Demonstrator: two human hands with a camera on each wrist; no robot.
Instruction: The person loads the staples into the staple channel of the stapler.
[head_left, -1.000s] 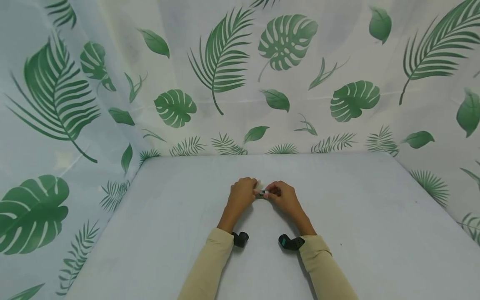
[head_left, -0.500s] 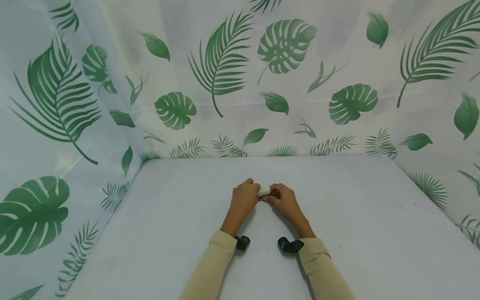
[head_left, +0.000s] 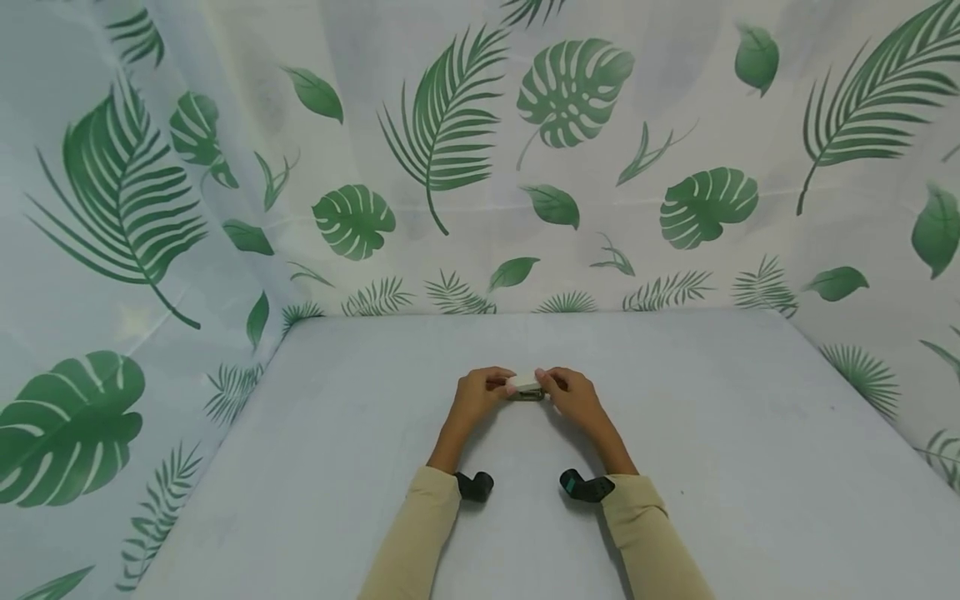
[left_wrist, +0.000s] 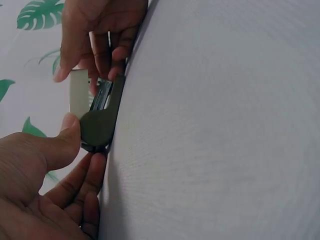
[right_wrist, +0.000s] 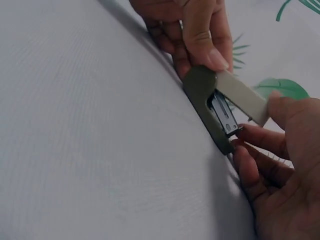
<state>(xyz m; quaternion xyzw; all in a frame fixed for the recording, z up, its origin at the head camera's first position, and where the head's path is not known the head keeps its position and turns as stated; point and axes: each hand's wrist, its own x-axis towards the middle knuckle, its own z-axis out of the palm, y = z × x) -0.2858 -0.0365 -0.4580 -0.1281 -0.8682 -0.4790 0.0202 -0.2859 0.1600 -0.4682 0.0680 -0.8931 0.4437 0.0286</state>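
Note:
A small stapler [head_left: 528, 388] with a cream top arm [right_wrist: 242, 96] and a dark green base [left_wrist: 101, 125] stands on the white table between both hands. Its top arm is raised from the base, and the metal staple magazine [right_wrist: 223, 114] shows in the gap. My left hand [head_left: 478, 395] grips the hinge end, thumb against the cream arm and fingers at the back. At the front end, my right hand [head_left: 576, 398] holds the stapler, thumb on the tip of the cream arm and fingers by the magazine and base.
The white table [head_left: 337, 467] spreads around the hands. Leaf-printed sheets [head_left: 465, 167] hang behind it and along the sides. A black wrist camera [head_left: 476, 487] sits on the left wrist, another camera [head_left: 587, 486] on the right.
The stapler's cream arm, tilted up half a second ago, now lies lower, and more of the base shows. My left hand has shifted slightly left; my right thumb has moved onto the cream arm.

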